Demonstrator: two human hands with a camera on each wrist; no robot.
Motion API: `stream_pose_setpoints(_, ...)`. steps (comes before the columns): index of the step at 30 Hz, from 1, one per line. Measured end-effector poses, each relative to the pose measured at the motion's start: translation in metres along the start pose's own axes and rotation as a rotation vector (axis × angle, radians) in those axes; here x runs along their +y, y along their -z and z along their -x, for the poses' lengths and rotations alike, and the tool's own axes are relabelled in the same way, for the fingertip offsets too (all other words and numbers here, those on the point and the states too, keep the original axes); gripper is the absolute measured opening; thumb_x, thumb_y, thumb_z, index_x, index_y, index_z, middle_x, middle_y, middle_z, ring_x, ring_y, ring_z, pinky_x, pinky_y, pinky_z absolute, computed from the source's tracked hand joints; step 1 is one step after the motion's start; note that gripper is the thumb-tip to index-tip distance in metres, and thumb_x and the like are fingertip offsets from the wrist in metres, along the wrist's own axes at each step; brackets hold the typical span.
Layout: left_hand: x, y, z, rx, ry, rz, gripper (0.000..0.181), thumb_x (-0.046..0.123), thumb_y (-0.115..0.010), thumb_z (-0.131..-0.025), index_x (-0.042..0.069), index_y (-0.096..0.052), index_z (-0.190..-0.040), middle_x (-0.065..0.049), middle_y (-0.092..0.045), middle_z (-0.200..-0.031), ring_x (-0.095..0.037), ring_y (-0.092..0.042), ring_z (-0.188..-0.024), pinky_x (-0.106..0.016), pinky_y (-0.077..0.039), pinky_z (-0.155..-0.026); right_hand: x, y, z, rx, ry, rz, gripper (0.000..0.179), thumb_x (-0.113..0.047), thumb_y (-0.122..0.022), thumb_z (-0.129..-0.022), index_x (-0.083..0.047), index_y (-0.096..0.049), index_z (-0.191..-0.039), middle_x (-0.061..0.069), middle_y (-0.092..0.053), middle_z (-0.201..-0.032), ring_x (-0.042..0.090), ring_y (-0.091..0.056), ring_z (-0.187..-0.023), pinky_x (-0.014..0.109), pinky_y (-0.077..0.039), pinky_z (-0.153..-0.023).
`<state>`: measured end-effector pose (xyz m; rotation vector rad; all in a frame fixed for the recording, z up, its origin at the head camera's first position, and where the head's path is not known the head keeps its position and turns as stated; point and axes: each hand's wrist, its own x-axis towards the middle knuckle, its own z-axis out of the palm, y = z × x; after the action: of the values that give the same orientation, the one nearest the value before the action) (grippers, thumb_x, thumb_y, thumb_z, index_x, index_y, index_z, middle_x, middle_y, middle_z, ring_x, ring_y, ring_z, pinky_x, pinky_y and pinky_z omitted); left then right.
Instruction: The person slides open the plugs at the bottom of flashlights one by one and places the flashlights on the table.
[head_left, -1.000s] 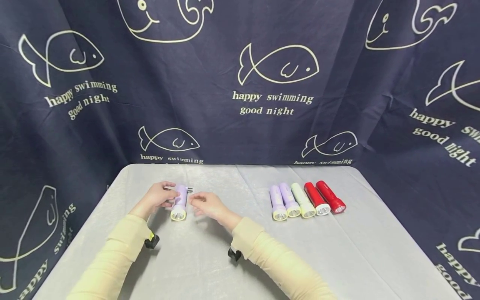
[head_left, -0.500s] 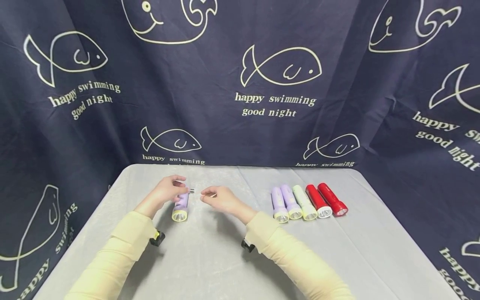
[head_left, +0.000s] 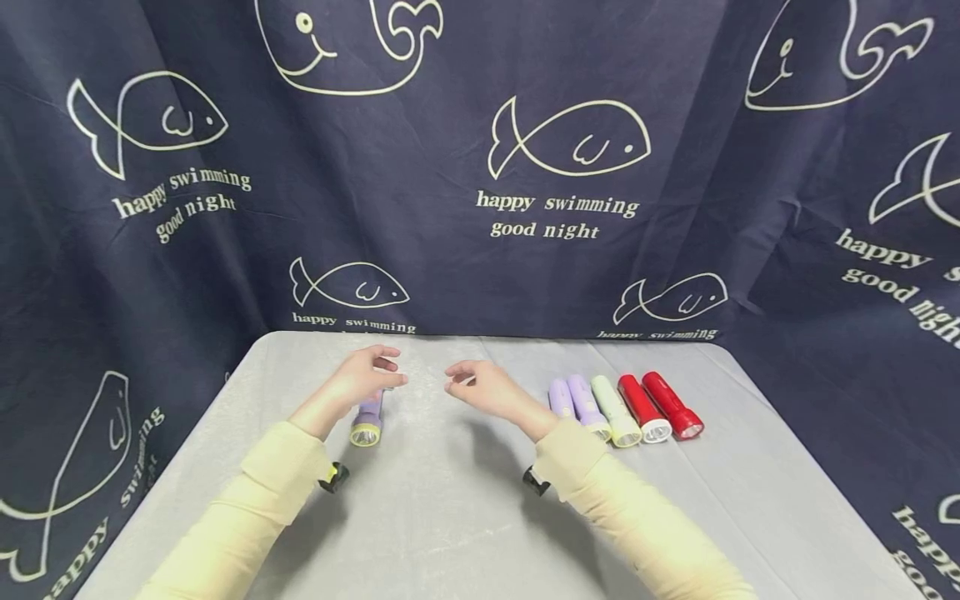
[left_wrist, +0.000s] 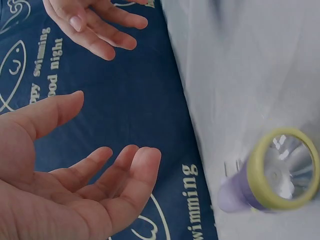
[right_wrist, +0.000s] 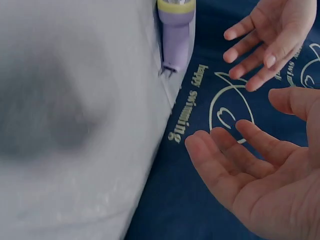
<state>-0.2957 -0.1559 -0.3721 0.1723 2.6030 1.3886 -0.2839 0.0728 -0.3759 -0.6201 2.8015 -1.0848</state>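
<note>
A purple flashlight with a yellow rim lies at the left of the table, its lens toward me. My left hand hovers over its back end and hides part of it, holding nothing, thumb and fingers spread apart in the left wrist view. Two metal plug prongs stick out near the flashlight's tail in the right wrist view. To the right, my right hand is raised above the table, its fingers relaxed around nothing. Both palms face each other across a gap.
A row at the right holds two purple flashlights, a pale green flashlight, a red flashlight with a white rim and an all-red flashlight. A dark blue fish-print curtain hangs behind the grey-covered table.
My left hand has come off the purple flashlight, rising and shifting right over its back end. The right hand has drawn away to the right. The flashlight stays on the table.
</note>
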Motion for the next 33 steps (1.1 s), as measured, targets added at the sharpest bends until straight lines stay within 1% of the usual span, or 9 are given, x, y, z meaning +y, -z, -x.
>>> stream_pose_setpoints(5, 0.01, -0.007, 0.001, -0.02, -0.025, 0.027, 0.058, 0.019, -0.071, -0.083, 0.002, -0.048, -0.133, -0.021, -0.058, -0.12, -0.027, -0.061, -0.097, -0.034, -0.054, -0.073, 0.008, 0.015, 0.006, 0.028, -0.013, 0.018, 0.03, -0.022, -0.061, -0.087, -0.008, -0.065, -0.113, 0.008, -0.069, -0.103, 0.025, -0.065, -0.091, 0.035, -0.052, -0.081)
stream_pose_setpoints(8, 0.016, -0.014, 0.003, -0.025, -0.039, 0.03, 0.058, 0.018, -0.072, -0.081, 0.002, -0.049, -0.132, -0.019, -0.058, -0.118, -0.027, -0.061, -0.096, -0.032, -0.054, -0.071, 0.013, 0.022, 0.011, 0.033, -0.009, 0.021, 0.03, -0.021, -0.061, -0.087, -0.006, -0.065, -0.113, 0.009, -0.069, -0.101, 0.026, -0.065, -0.09, 0.035, -0.052, -0.08)
stream_pose_setpoints(11, 0.022, -0.02, 0.004, -0.019, -0.064, 0.001, 0.057, 0.018, -0.072, -0.081, 0.003, -0.05, -0.131, -0.018, -0.06, -0.117, -0.027, -0.061, -0.096, -0.032, -0.053, -0.071, 0.019, 0.029, 0.016, 0.045, -0.005, 0.024, 0.031, -0.019, -0.061, -0.087, -0.004, -0.065, -0.113, 0.01, -0.069, -0.1, 0.027, -0.064, -0.091, 0.036, -0.052, -0.081)
stream_pose_setpoints(15, 0.028, -0.03, 0.006, -0.016, -0.095, -0.019, 0.056, 0.018, -0.073, -0.08, 0.004, -0.052, -0.129, -0.016, -0.061, -0.116, -0.029, -0.061, -0.101, -0.034, -0.053, -0.075, 0.027, 0.038, 0.021, 0.072, 0.0, 0.035, 0.03, -0.018, -0.061, -0.087, -0.002, -0.065, -0.112, 0.011, -0.07, -0.095, 0.026, -0.066, -0.086, 0.034, -0.053, -0.077)
stream_pose_setpoints(18, 0.03, -0.038, 0.005, -0.015, -0.126, -0.021, 0.056, 0.017, -0.075, -0.079, 0.004, -0.053, -0.128, -0.015, -0.062, -0.114, -0.029, -0.061, -0.103, -0.036, -0.053, -0.079, 0.033, 0.044, 0.024, 0.074, -0.005, 0.047, 0.029, -0.019, -0.061, -0.087, -0.003, -0.066, -0.111, 0.01, -0.07, -0.092, 0.024, -0.066, -0.083, 0.033, -0.054, -0.073)
stream_pose_setpoints(21, 0.031, -0.047, 0.004, -0.006, -0.158, -0.034, 0.055, 0.017, -0.076, -0.077, 0.005, -0.055, -0.127, -0.014, -0.064, -0.112, -0.029, -0.062, -0.101, -0.037, -0.053, -0.082, 0.036, 0.051, 0.027, 0.072, -0.007, 0.058, 0.028, -0.019, -0.06, -0.088, -0.002, -0.066, -0.109, 0.011, -0.07, -0.093, 0.025, -0.066, -0.083, 0.035, -0.054, -0.074)
stream_pose_setpoints(24, 0.032, -0.057, 0.001, -0.002, -0.179, -0.049, 0.055, 0.018, -0.077, -0.076, 0.007, -0.056, -0.125, -0.011, -0.064, -0.11, -0.028, -0.062, -0.1, -0.036, -0.053, -0.083, 0.039, 0.056, 0.031, 0.087, -0.013, 0.076, 0.027, -0.019, -0.06, -0.087, -0.002, -0.067, -0.107, 0.01, -0.07, -0.093, 0.026, -0.066, -0.084, 0.036, -0.054, -0.075)
stream_pose_setpoints(28, 0.034, -0.069, -0.002, -0.026, -0.197, -0.057, 0.054, 0.018, -0.077, -0.075, 0.008, -0.056, -0.125, -0.01, -0.065, -0.11, -0.027, -0.062, -0.1, -0.035, -0.052, -0.084, 0.044, 0.06, 0.037, 0.107, -0.022, 0.109, 0.026, -0.019, -0.06, -0.087, -0.003, -0.068, -0.104, 0.01, -0.071, -0.091, 0.025, -0.066, -0.083, 0.037, -0.053, -0.076)
stream_pose_setpoints(33, 0.036, -0.081, -0.007, -0.052, -0.23, -0.069, 0.055, 0.018, -0.078, -0.075, 0.006, -0.056, -0.124, -0.011, -0.064, -0.109, -0.026, -0.063, -0.097, -0.034, -0.052, -0.083, 0.054, 0.062, 0.044, 0.107, -0.037, 0.126, 0.025, -0.019, -0.06, -0.087, -0.001, -0.068, -0.103, 0.011, -0.07, -0.091, 0.024, -0.066, -0.081, 0.039, -0.053, -0.076)
